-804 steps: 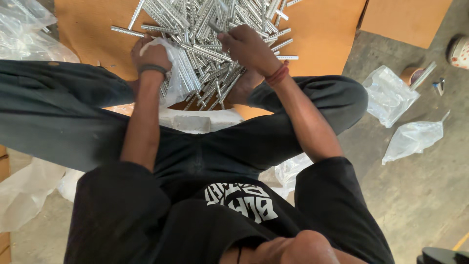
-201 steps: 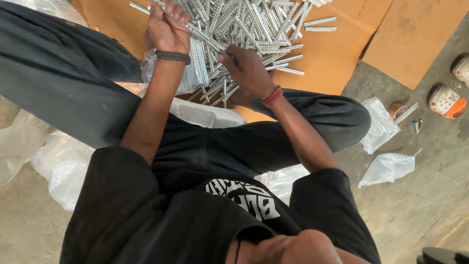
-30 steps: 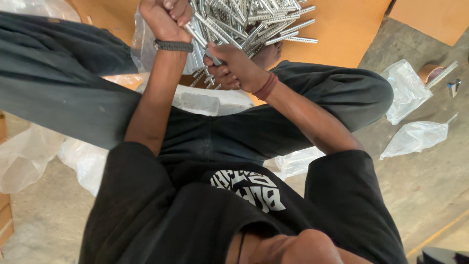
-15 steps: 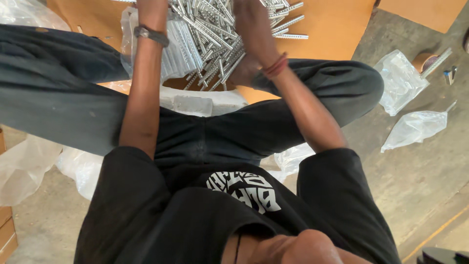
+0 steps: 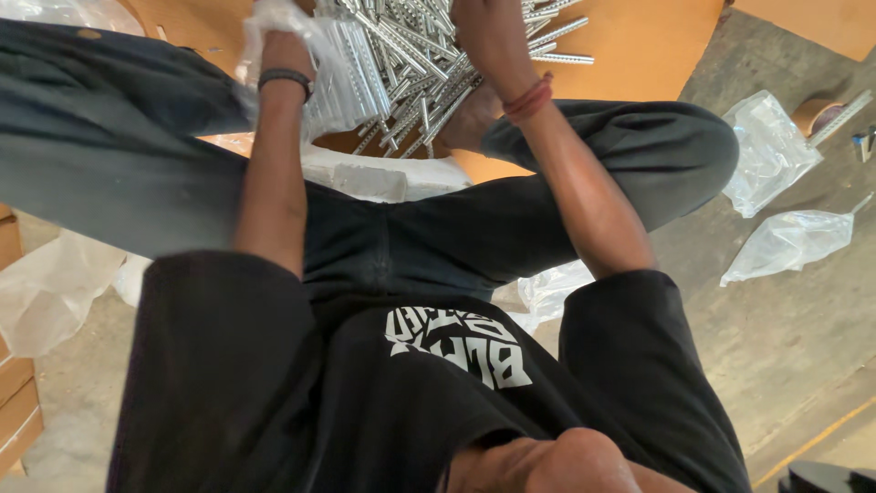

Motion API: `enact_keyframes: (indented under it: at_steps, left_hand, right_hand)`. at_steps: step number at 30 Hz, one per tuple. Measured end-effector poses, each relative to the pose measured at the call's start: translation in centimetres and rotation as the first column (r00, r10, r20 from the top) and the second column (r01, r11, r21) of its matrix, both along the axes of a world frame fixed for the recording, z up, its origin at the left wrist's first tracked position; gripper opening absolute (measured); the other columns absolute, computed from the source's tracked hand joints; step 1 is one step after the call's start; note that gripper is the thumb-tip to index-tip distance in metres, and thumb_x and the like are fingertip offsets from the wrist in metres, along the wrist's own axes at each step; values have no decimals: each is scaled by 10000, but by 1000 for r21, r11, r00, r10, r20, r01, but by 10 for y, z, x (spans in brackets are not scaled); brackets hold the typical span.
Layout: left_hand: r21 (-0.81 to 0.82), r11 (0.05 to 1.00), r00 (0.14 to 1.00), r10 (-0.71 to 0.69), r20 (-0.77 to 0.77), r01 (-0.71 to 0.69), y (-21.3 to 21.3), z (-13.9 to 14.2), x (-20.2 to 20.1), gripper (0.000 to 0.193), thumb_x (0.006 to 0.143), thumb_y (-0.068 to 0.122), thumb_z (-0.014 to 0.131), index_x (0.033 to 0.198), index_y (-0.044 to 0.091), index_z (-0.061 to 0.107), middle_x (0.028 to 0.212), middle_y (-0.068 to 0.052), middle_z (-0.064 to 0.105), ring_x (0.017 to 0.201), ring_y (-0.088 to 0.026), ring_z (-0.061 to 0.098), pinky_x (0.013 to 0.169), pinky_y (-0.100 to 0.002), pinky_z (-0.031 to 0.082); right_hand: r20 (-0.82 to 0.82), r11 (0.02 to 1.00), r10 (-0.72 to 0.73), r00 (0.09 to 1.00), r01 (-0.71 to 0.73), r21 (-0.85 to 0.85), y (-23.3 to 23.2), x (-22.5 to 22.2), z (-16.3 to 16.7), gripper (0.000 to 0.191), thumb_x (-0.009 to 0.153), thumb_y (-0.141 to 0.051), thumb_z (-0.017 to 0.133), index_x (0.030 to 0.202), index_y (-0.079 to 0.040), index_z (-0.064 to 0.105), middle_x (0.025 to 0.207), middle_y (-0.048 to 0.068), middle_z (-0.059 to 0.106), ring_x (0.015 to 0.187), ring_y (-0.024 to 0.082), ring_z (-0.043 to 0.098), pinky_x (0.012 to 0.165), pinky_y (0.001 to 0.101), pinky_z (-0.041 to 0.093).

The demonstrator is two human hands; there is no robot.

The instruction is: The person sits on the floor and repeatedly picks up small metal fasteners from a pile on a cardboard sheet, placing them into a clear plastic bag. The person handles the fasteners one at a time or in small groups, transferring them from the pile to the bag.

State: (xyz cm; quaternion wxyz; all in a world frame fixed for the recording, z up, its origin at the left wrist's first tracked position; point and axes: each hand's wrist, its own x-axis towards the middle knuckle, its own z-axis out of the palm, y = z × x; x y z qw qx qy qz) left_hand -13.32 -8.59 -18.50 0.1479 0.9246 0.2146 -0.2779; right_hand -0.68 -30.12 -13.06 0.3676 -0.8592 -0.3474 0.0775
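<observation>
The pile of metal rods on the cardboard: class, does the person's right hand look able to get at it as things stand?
Probably yes: the right hand already lies on the metal rods, nothing between them.

The left hand (image 5: 285,50) has been brought down from the top edge, where it was cut off half a second ago, and the clear bag (image 5: 333,78) is now seen bunched in its fingers, several rods inside. The right hand (image 5: 488,36) has been moved off the near rods (image 5: 429,96) onto the pile beyond (its fingertips are out of frame).
</observation>
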Motion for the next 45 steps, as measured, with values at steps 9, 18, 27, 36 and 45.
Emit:
enact_keyframes:
  at_steps: [9,18,27,36,45]
  left_hand:
    - [75,983,977,178,-122,-169,-15,-18,-1,328,763,249,461,992,19,501,988,-194,510,929,-304,485,764,-338,381]
    - [-174,976,924,186,334,-133,22,32,-9,63,646,91,651,701,76,625,689,-105,595,621,-207,572,591,-278,446]
    - [-849,519,505,710,491,94,64,129,-24,442,726,-67,744,575,82,356,582,36,366,483,-44,326,452,-175,251]
    - [-774,-366,139,928,-346,516,7,72,36,116,787,158,497,872,79,492,667,-12,462,571,-131,450,473,-238,348]
    - [-642,-436,218,894,-392,631,6,63,40,100,822,120,452,766,38,452,699,-52,463,630,-144,398,565,-265,325]
  right_hand:
    - [-194,995,-83,978,90,32,5,-14,-5,205,791,-130,419,648,15,445,466,133,406,377,211,391,376,317,314]
    - [-133,995,-32,991,45,94,4,-16,0,177,795,-111,447,675,18,465,512,140,432,418,241,402,414,329,327]
    - [-337,990,-79,938,114,86,17,-16,62,346,870,-250,389,655,5,482,489,98,443,432,168,427,435,293,323]
    - [-602,984,170,780,-103,144,31,-33,90,360,876,-291,359,648,-20,428,524,3,365,478,86,327,424,256,276]
    - [-595,962,272,756,-233,144,40,-51,101,355,861,-287,368,649,-7,422,497,28,391,450,105,356,435,264,309]
